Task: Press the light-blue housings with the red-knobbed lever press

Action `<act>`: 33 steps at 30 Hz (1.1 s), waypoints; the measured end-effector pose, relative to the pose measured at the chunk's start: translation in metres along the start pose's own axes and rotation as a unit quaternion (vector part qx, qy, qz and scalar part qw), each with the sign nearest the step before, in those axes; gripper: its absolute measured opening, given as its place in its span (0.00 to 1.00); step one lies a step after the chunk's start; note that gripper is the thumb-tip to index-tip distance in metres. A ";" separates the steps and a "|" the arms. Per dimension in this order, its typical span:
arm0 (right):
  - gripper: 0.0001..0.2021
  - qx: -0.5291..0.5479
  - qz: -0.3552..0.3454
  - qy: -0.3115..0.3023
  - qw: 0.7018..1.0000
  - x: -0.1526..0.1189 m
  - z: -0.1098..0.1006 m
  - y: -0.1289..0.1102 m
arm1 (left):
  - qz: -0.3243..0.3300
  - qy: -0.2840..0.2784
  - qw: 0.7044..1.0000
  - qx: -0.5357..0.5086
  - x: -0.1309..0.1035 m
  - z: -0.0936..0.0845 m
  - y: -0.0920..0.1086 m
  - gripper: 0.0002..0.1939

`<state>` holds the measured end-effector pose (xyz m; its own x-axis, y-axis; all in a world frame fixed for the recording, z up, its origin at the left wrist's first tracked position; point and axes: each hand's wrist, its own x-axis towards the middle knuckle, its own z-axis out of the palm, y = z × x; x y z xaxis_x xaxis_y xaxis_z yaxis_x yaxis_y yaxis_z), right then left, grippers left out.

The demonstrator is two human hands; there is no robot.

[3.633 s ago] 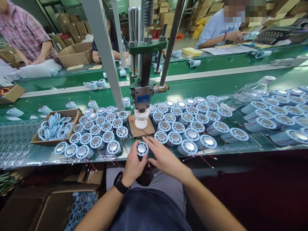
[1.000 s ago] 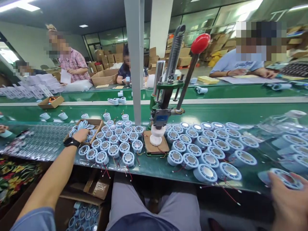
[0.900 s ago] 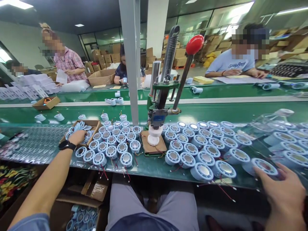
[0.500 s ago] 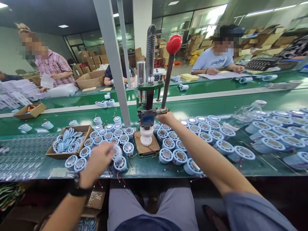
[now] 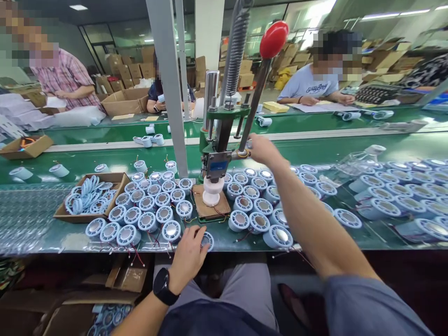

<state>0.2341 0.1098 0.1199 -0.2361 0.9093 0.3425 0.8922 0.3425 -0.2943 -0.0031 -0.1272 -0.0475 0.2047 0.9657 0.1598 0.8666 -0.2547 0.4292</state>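
Left hand point(image 5: 189, 254) has its fingers curled around a light-blue plastic cylinder point(image 5: 209, 240) at the tabletop's point(image 5: 222, 239) near edge, right hand point(image 5: 262, 148)'s by the red-knobbed metal lever point(image 5: 257, 102)'s base, can't tell if gripping.

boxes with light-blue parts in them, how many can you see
2: one box on the bench, left of the press; one carton under the bench. More may be hidden.
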 end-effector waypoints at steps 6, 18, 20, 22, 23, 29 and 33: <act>0.19 0.141 -0.181 -0.111 0.967 -0.167 -0.025 -0.011 | 0.048 -0.046 0.998 -0.013 -0.008 0.001 -0.001 0.32; 0.21 0.300 -0.126 -0.073 0.943 -0.246 0.108 -0.054 | 0.113 -0.053 0.992 0.027 0.004 -0.009 -0.010 0.25; 0.13 0.308 -0.116 -0.043 0.943 -0.250 0.114 -0.053 | 0.135 -0.067 0.988 0.039 0.007 -0.011 -0.013 0.22; 0.05 0.306 -0.102 -0.007 0.946 -0.254 0.120 -0.054 | 0.146 -0.073 0.985 0.053 0.009 -0.012 -0.014 0.22; 0.03 0.305 -0.097 0.013 0.947 -0.255 0.122 -0.054 | 0.147 -0.072 0.985 0.061 0.009 -0.012 -0.014 0.22; 0.14 0.342 -0.047 0.082 0.935 -0.263 0.128 -0.051 | 0.101 -0.061 0.988 0.097 0.008 -0.009 -0.012 0.08; 0.19 0.369 -0.048 0.072 0.925 -0.262 0.129 -0.058 | 0.093 0.005 0.992 0.081 0.010 -0.010 -0.008 0.04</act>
<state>0.1943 -0.1178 -0.0681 -0.1988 0.8435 0.4990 0.3519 0.5366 -0.7669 -0.0120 -0.1159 -0.0405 0.3634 0.9022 0.2324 0.8763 -0.4157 0.2436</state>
